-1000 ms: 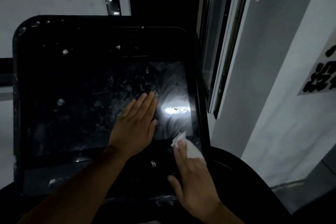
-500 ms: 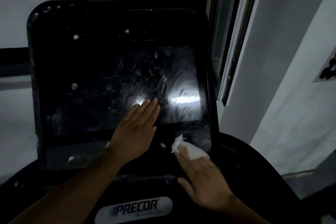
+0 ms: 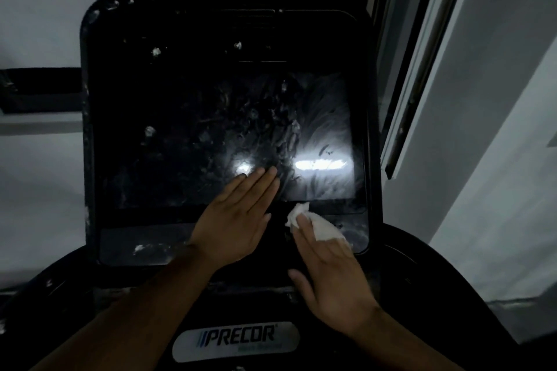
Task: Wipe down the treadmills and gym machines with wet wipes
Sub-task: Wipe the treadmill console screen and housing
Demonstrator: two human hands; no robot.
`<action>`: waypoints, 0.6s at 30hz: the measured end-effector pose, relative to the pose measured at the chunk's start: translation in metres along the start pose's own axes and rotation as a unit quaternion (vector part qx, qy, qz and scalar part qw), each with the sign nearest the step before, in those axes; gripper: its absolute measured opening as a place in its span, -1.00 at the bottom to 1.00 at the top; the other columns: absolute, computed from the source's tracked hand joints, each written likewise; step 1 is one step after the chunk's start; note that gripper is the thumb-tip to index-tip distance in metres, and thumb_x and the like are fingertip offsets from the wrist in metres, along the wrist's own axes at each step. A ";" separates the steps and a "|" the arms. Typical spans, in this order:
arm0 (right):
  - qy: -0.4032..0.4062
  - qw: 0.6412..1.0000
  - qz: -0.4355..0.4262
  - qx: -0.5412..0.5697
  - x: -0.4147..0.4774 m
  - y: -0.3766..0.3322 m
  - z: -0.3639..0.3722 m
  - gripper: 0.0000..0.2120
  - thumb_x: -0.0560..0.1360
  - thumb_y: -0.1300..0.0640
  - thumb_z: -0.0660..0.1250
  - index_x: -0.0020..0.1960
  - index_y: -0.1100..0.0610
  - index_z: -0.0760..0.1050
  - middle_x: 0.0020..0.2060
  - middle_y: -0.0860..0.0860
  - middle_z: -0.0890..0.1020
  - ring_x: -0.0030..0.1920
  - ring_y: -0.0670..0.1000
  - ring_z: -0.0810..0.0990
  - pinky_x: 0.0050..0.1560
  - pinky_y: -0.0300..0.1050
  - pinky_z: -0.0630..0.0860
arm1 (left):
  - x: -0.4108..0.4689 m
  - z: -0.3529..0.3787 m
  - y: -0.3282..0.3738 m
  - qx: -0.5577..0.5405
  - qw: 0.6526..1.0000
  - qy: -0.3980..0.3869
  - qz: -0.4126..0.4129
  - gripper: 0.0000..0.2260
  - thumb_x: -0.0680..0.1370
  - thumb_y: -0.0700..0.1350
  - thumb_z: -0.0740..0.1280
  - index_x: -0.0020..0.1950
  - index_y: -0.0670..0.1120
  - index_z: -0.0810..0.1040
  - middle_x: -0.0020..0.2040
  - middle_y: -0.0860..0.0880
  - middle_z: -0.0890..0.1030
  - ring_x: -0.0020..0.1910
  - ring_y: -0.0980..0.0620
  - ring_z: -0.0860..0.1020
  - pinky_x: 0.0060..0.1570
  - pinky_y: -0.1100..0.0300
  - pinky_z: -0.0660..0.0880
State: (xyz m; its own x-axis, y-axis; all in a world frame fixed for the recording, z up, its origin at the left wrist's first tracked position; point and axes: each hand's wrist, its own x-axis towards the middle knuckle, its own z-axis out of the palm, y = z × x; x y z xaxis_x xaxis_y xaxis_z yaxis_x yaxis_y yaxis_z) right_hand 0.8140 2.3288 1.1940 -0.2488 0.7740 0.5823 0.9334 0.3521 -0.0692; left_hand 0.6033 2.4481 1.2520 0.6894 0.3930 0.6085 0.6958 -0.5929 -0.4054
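A silver PRECOR badge sits at the near edge of the dark treadmill console, between your two bare forearms.

Your right hand lies flat on the strip below the screen, near the console's lower right corner. Its thumb is splayed to the left and its grip is wide, with the fingers straight rather than curled. The wet wipe is white, crumpled and bunched around those fingers. The index finger shows on top, while the wipe covers the others. Its long axis slants from near right to far left, and its ragged tip points at the lower edge of the screen, just short of it.

Just left of the wipe and apart from it, your left hand presses flat across the screen's lower edge. Its fingers are together and its grip is wide and holds nothing.

The glass is black, smeared with streaks and pale specks, and two bright reflections glare beyond your fingertips.

Farther right stand a window frame and a grey wall.
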 end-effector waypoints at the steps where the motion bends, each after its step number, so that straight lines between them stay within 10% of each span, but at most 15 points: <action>1: 0.000 1.000 -0.001 0.000 0.002 -0.010 0.004 -0.29 0.59 -0.22 0.15 0.62 0.13 0.19 0.61 0.05 0.18 0.16 0.02 0.51 0.25 -0.03 0.44 | -0.001 0.000 0.000 0.001 1.000 0.000 0.001 -0.50 0.71 0.00 0.07 0.59 -0.22 0.27 0.62 -0.15 0.21 0.60 -0.10 0.21 0.56 -0.05 0.16; 15: -0.042 0.998 -0.047 -0.028 -0.011 -0.011 0.004 -0.30 0.59 -0.22 0.17 0.62 0.08 0.16 0.65 -0.03 0.02 0.14 0.06 0.60 0.20 0.01 0.52 | 0.002 -0.005 -0.002 -0.023 1.000 -0.010 -0.005 -0.48 0.68 0.00 0.09 0.60 -0.20 0.27 0.62 -0.12 0.22 0.61 -0.08 0.20 0.57 -0.03 0.12; 18: 0.022 0.998 0.050 -0.025 0.018 -0.003 -0.003 -0.33 0.62 -0.20 0.12 0.62 0.11 0.16 0.64 0.02 0.07 0.20 0.06 0.56 0.24 0.06 0.50 | 0.005 -0.007 -0.004 -0.032 0.999 -0.022 -0.002 -0.47 0.68 0.03 0.09 0.60 -0.20 0.28 0.63 -0.12 0.21 0.62 -0.08 0.17 0.56 -0.04 0.14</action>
State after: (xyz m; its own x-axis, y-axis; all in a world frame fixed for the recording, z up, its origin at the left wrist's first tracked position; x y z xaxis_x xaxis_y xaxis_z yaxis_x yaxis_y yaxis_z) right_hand 0.8074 2.3398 1.2067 -0.1429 0.7797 0.6097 0.9651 0.2464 -0.0889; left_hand 0.6018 2.4473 1.2617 0.6959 0.4252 0.5787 0.6851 -0.6348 -0.3574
